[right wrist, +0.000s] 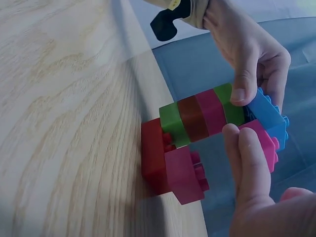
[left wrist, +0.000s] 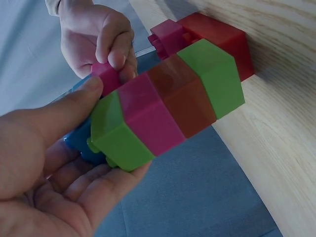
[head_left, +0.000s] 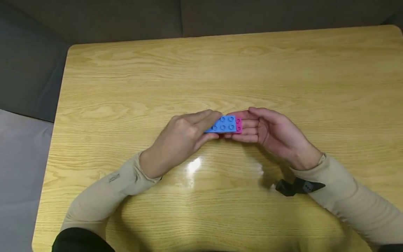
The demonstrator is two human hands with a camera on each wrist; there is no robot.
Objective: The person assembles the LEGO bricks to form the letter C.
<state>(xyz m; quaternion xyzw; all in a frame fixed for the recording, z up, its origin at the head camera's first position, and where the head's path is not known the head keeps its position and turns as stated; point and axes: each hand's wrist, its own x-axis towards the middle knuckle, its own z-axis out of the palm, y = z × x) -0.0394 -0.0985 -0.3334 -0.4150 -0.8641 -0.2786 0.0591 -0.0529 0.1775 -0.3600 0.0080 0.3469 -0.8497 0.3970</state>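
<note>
My left hand [head_left: 177,140] grips the top of a toy building-brick stack from the left, its thumb across the blue brick [head_left: 223,124] and the upper green brick [left wrist: 118,133]. Below follow a pink brick [left wrist: 150,113], a brown brick [left wrist: 182,94] and a lower green brick [left wrist: 215,76] on a red brick [right wrist: 153,153]. A separate pink brick [right wrist: 183,175] also sits on the red one. Under the blue brick's right end, another pink brick [right wrist: 261,140] juts out. Straight fingers of my right hand [head_left: 280,136] touch it, palm upward, thumb apart.
The stack stands on a wooden table [head_left: 126,77]. A black wrist-camera mount [head_left: 296,186] is strapped at my right sleeve [head_left: 346,192]. Grey panels [head_left: 126,21] border the table's far edge.
</note>
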